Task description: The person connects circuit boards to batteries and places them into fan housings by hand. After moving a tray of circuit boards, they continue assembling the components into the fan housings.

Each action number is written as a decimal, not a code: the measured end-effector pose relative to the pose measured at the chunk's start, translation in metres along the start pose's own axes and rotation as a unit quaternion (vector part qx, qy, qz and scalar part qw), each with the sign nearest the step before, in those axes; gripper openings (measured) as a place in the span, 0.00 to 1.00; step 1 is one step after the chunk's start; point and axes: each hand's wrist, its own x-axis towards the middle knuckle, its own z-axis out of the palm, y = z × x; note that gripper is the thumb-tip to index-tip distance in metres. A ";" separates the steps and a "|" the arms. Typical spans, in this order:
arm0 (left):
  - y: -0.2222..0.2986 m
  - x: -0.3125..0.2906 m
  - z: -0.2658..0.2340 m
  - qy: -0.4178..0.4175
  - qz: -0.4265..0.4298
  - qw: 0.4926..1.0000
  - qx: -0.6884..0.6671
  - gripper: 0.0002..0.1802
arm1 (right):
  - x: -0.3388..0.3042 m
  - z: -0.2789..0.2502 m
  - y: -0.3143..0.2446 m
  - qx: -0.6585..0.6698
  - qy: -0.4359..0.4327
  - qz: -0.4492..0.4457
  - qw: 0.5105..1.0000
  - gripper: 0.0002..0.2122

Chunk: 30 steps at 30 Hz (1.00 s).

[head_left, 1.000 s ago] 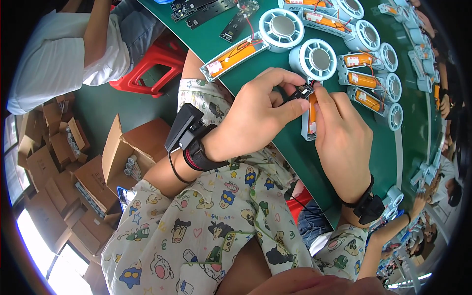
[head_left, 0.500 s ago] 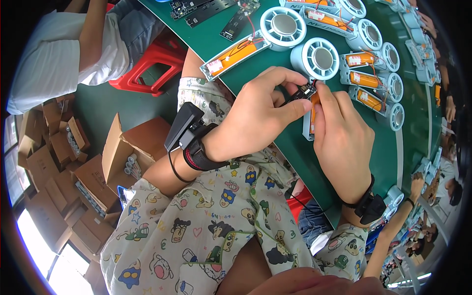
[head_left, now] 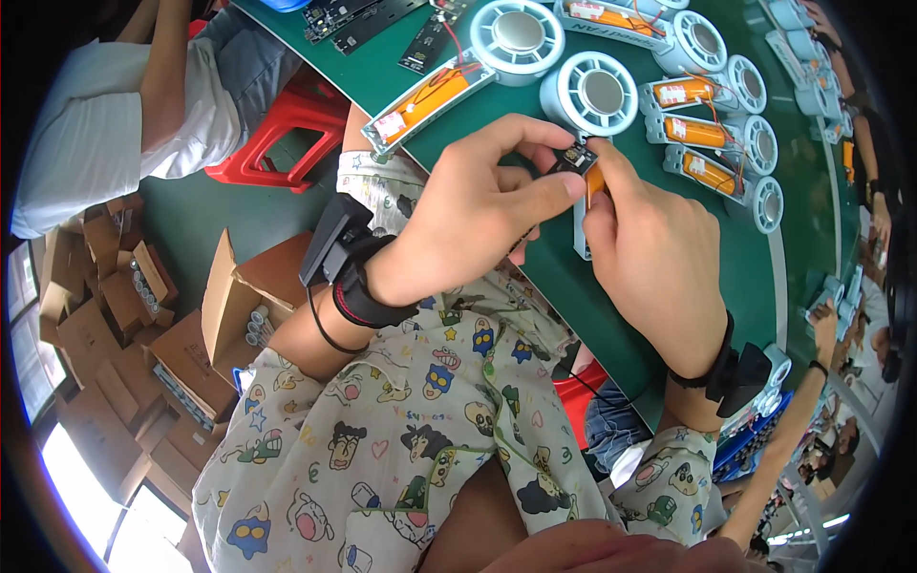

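A light blue handheld fan [head_left: 588, 94] lies on the green table in front of me, its round head away from me and its opened handle between my hands. My left hand [head_left: 487, 196] pinches a small black circuit board [head_left: 575, 158] over the upper end of the handle. My right hand [head_left: 661, 244] is closed around the handle's right side, with its index fingertip close to the board. Part of an orange battery [head_left: 594, 180] shows in the handle beside the right thumb. My fingers hide most of the handle and any wires at the board.
Several similar fans with orange batteries [head_left: 695, 132] lie to the right and far side. Another opened fan [head_left: 430, 100] is at the left, near black circuit boards [head_left: 425, 43]. A red stool [head_left: 287, 134], a seated person [head_left: 105, 124] and cardboard boxes [head_left: 191, 358] are off to the left.
The view has shifted a little, so the table items sit slightly further left and up. Both hands stay at the fan's handle, and the left one still holds the circuit board.
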 end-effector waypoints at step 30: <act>-0.013 0.009 0.036 0.085 0.036 0.996 0.016 0.15 | 0.020 0.021 0.040 0.398 0.066 0.075 0.912 0.02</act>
